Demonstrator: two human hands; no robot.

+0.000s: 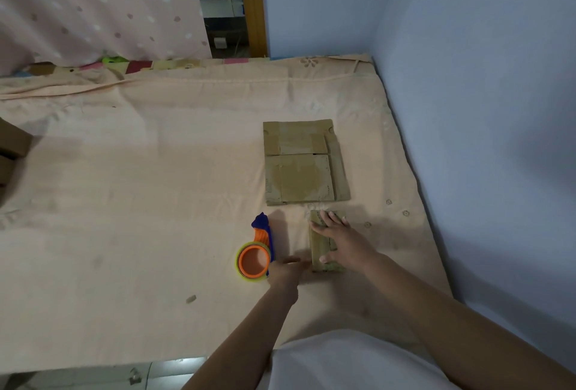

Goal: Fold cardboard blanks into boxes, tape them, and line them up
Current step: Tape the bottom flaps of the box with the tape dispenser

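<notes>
A small brown cardboard box (318, 246) lies on the peach sheet near the right side of the bed. My right hand (343, 241) lies flat over its top, fingers spread and straight. My left hand (288, 269) touches the box's left side with its fingertips, just right of the tape dispenser. Two taped flat boxes (304, 162) lie side by side beyond it, touching each other. An orange and blue tape dispenser (257, 252) with a roll of clear tape lies left of the small box.
The bed sheet (140, 187) covers a mattress that meets a blue wall (483, 109) on the right. Brown cardboard (12, 146) pokes in at the left edge. A dotted curtain (93, 6) hangs behind the bed.
</notes>
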